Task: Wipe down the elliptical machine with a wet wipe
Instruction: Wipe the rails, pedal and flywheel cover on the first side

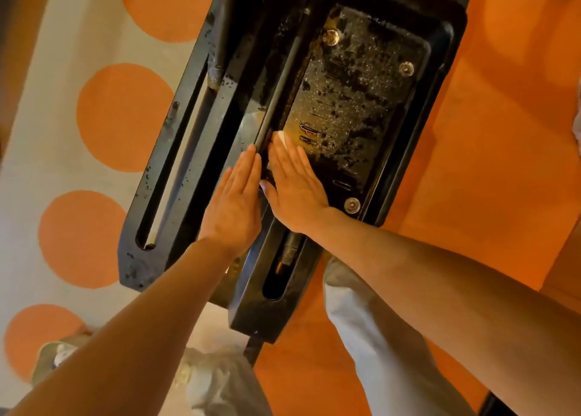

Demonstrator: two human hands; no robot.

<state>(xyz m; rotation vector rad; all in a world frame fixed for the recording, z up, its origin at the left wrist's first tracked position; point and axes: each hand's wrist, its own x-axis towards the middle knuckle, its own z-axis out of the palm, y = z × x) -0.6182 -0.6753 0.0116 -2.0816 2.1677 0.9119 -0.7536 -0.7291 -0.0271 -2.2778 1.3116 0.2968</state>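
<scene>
The black elliptical machine runs up the middle of the head view, with a wet, speckled foot pedal (364, 95) on the right and a slotted black rail (176, 151) on the left. My right hand (295, 186) lies flat on the near part of the pedal, fingers straight, pressing a white wet wipe (282, 139) that peeks out past the fingertips. My left hand (235, 202) lies flat with straight fingers on the frame just left of the pedal's raised edge, close beside the right hand. Most of the wipe is hidden under my palm.
The floor is orange (503, 164) on the right and white with big orange circles (122, 117) on the left. A light trouser leg (371, 337) shows at the lower right. A crumpled pale bag (217, 381) and a small container (53, 359) lie at the bottom left.
</scene>
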